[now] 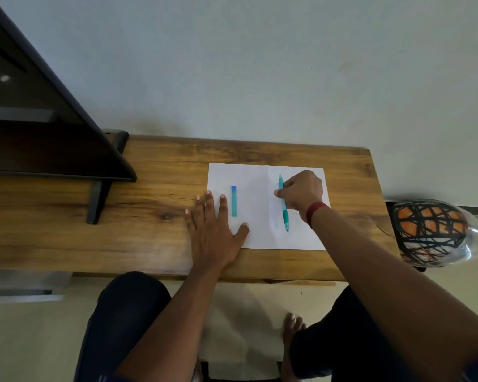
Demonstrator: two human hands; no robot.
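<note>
A white sheet of paper point(257, 205) lies on the wooden table point(149, 216). On its left half rests a teal pen cap point(234, 201), lying lengthwise. My left hand point(215, 230) lies flat with fingers spread, over the paper's left edge and the table, just left of the cap. On the paper's right half lies a teal pen point(283, 213), tip pointing toward me. My right hand point(301, 193) has its fingers curled round the pen's upper part; a red band is on that wrist.
A dark monitor point(39, 119) on a black stand point(97, 199) fills the table's left back. To the right of the table sits a helmet-like object point(431, 232) with orange and black pattern. A pale wall rises behind. My knees and a bare foot show below the table's front edge.
</note>
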